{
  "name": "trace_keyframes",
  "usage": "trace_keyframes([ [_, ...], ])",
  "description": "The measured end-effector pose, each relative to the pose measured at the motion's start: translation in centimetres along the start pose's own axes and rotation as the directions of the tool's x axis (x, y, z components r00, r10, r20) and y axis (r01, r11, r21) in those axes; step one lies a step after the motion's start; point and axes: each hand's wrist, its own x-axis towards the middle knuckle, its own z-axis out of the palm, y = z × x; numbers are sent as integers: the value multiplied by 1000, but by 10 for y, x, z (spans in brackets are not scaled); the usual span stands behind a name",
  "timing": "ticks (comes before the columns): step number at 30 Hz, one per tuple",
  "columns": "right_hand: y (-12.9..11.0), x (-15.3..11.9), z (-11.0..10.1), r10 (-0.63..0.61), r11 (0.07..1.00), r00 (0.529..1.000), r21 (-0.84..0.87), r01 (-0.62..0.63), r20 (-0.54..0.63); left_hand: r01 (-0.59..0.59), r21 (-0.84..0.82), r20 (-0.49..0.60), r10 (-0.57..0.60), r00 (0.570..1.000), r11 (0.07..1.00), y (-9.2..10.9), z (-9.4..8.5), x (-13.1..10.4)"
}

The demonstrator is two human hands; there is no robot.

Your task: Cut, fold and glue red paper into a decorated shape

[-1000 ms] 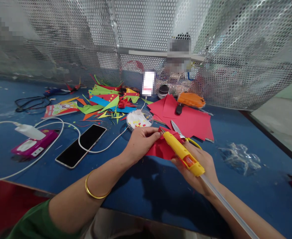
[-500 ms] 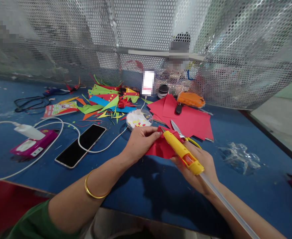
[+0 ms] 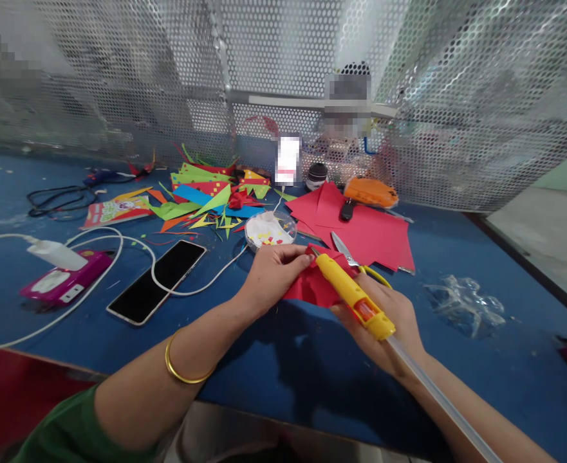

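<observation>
Between thumb and fingers, my left hand [image 3: 276, 273] pinches a folded piece of red paper [image 3: 312, 287]. My right hand [image 3: 392, 315] is wrapped round a yellow hot glue gun [image 3: 348, 289], whose metal tip touches or nearly touches the red paper beside my left thumb. A long translucent glue stick [image 3: 440, 389] sticks out of the gun's back end. Scissors [image 3: 345, 249] with yellow handles lie just beyond my right hand, partly hidden by it. Past my left hand stands a clear round dish [image 3: 290, 243] holding white material and small coloured bits.
Red paper sheets [image 3: 374, 235] lie behind the scissors, an orange packet [image 3: 371, 191] above them. Coloured paper scraps [image 3: 210, 199] spread left of the dish. A black phone [image 3: 158, 283], white cable [image 3: 186, 294] and purple power strip [image 3: 65, 278] are leftward; crumpled plastic [image 3: 466, 305] lies right.
</observation>
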Motion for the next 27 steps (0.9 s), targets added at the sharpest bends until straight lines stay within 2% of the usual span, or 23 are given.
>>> trace_keyframes([
  [27, 1, 0, 0, 15, 1000, 1000, -19, -15, -26, -22, 5, 6, 22, 1000, 1000, -5, -1, 0],
])
